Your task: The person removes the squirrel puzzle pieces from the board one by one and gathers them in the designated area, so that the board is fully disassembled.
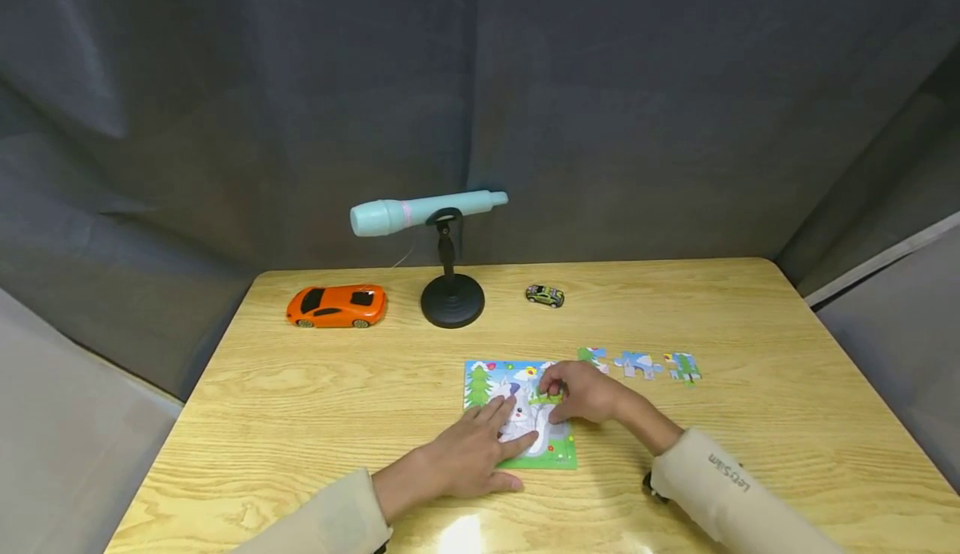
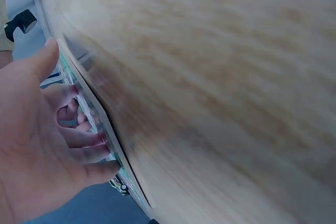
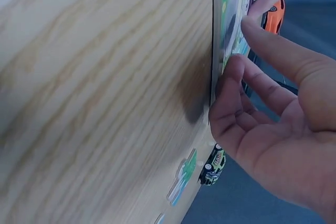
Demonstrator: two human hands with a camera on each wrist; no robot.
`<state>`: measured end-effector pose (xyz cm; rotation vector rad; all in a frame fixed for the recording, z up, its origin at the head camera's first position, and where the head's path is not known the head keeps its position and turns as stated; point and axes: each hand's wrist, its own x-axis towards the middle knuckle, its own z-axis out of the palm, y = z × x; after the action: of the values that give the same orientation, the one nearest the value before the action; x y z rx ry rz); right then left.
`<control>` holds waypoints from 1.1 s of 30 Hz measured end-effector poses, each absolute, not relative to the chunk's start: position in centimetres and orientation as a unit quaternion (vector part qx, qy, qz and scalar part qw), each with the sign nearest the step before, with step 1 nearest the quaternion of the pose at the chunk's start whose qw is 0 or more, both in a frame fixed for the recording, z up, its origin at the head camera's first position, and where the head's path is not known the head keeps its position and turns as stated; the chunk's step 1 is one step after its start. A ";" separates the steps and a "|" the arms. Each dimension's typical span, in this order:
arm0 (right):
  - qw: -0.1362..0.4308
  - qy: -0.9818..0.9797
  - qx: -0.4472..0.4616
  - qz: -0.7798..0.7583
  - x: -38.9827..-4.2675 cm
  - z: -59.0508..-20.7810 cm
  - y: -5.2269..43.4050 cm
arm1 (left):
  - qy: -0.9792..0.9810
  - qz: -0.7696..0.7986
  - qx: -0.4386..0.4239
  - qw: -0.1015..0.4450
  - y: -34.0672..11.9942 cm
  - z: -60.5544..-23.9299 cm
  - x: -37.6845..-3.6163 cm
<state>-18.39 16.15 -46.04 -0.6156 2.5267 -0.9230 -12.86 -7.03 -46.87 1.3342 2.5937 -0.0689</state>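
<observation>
Before a dark curtain (image 1: pixel 360 79), a wood-grained surface (image 1: pixel 300 421) carries everything, with a pale blue microphone (image 1: pixel 472 202) resting across a black stand (image 1: pixel 452 302) near the far edge. Closer to the person, a jigsaw board (image 1: pixel 551 461) lies flat, a picture of a white animal, a tree and grass held within its border; the hands hide how many pieces it contains. An orange toy car (image 1: pixel 337 306) stands left of the stand. The left hand (image 1: pixel 472 454) rests on the board, fingers spread. The right hand (image 1: pixel 588 394) is at the board's right side, thumb and forefinger slightly apart, other fingers curled; I cannot tell whether a piece sits between them. The step in hand appears to be fitting the right part of the picture, and the next move seems to call for careful alignment and a light press. A few loose pieces (image 1: pixel 639 364) lie beyond the board's upper right, and a small patterned car (image 1: pixel 545 295) stands right of the stand
</observation>
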 end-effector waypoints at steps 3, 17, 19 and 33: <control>0.188 0.899 -0.227 -0.323 -18.3 -46.0 15.9 | 0.887 -0.023 0.446 0.118 -7.0 -46.8 -12.8; 0.191 0.901 -0.222 -0.320 -18.4 -46.4 15.6 | 0.893 -0.038 0.426 0.142 -6.9 -46.7 -12.7; 0.193 0.901 -0.222 -0.320 -18.5 -46.4 15.6 | 0.892 -0.033 0.424 0.150 -6.9 -46.7 -12.8; 0.200 0.866 -0.254 -0.383 -18.8 -46.2 16.5 | 0.892 -0.027 0.420 0.164 -6.8 -46.5 -12.8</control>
<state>-18.76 16.52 -46.19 -0.7095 2.4198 -1.0702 -12.83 -6.80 -46.50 1.1985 2.5437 -0.0765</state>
